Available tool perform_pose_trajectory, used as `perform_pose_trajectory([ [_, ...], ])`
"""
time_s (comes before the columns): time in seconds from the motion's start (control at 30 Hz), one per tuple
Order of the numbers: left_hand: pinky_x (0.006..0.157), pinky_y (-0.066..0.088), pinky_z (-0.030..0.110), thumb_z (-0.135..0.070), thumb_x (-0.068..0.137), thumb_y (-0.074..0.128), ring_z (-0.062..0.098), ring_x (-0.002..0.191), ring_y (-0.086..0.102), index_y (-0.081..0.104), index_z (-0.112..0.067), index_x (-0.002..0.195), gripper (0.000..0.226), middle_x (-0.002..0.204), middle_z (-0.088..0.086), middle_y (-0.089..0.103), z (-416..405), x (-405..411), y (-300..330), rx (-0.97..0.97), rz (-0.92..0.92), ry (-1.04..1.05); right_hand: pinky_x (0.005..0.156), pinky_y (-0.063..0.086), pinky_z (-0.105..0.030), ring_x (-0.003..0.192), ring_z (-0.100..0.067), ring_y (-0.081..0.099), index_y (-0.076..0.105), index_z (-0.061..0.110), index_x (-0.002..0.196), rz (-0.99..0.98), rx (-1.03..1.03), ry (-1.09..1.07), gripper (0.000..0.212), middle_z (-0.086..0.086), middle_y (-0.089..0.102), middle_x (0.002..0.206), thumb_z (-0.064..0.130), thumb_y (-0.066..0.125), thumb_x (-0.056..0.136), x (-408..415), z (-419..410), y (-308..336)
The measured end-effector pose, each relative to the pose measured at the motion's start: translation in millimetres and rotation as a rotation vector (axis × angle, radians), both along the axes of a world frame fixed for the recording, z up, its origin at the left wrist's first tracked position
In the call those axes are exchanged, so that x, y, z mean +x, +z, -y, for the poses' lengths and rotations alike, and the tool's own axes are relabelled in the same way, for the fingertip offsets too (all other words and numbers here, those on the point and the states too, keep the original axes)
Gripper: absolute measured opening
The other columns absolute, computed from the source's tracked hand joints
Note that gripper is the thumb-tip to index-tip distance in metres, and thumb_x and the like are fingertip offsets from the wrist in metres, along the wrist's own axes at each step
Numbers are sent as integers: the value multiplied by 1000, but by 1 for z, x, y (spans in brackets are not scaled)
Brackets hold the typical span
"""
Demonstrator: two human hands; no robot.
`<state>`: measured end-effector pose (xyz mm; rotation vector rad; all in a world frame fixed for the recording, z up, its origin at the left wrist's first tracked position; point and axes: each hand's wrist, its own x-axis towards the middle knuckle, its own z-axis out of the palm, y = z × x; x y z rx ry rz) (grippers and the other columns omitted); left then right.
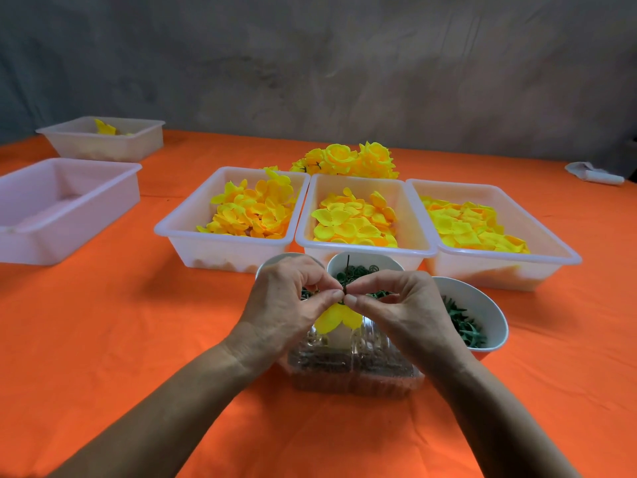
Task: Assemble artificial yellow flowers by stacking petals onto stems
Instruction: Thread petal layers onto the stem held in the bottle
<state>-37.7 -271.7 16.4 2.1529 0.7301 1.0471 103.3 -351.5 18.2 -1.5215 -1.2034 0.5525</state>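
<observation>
Nearest us, a clear plastic clamshell box (351, 370) sits under our wrists on the orange tablecloth (138, 339). Our left hand (286, 305) pinches the thin dark stem (347, 270), which points up, with yellow petals (336, 319) hanging below our fingers. Our right hand (400, 305) meets it, thumb and forefinger nipped at the same spot, probably on a small green piece, though it is too small to tell. To do this well, we hold the stem steady with the left and slide the piece straight down its axis until it seats against the petals, without crushing them. Behind the hands stand bowls of green parts (475, 312), then three tubs of loose petals: left tub (179, 225), middle tub (410, 219), right tub (551, 243). Finished flowers (348, 160) are heaped beyond.
</observation>
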Motion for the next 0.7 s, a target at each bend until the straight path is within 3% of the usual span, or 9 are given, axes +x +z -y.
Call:
perform_pose_trajectory([
  [0.13,77,48,36,-7,74,77,18,80,62,75,-11,75,4,77,1,68,-2,0,1,44,-44,-12,63,47,-21,58,2,59,73,26,65,15,-38,6,16,8,71,64,13,80,73,-1,-1,-1],
  [0.2,78,48,37,-8,74,78,20,82,62,75,-11,75,4,78,1,68,-3,1,2,75,-80,-10,63,48,-23,58,0,60,73,27,64,19,-43,-6,18,8,71,64,14,80,73,-1,-1,-1],
  [0.3,78,49,34,-7,73,78,19,81,64,76,-11,75,5,79,2,69,-5,1,5,2,-90,-18,68,53,-39,68,-17,68,74,28,64,-14,-46,3,19,-2,74,74,13,78,74,2,-1,1],
  [0.43,77,50,24,-7,77,75,14,81,66,76,-9,80,4,82,1,71,-7,-2,6,-120,-25,-26,73,55,-32,78,-18,70,76,24,73,-92,-6,-7,14,1,75,77,11,74,78,10,-1,-1],
  [0.5,76,51,26,-10,76,76,12,79,66,77,-10,79,3,80,-1,71,-6,-2,6,-134,2,-32,78,57,-39,82,-25,70,77,23,72,-105,-8,3,14,-1,75,78,10,75,77,11,0,-2],
  [0.57,74,51,28,-14,72,80,12,76,65,77,-12,76,5,78,0,70,-5,-1,5,-135,14,-48,82,56,-43,82,-22,70,77,23,70,-92,-15,21,15,-1,74,78,9,76,75,11,0,-3],
  [0.7,71,50,33,-19,65,84,17,74,63,75,-10,71,14,76,3,68,-2,4,2,-102,30,-29,78,54,-32,82,-10,69,77,22,67,-73,-18,57,8,3,74,80,16,80,71,10,-1,-7],
])
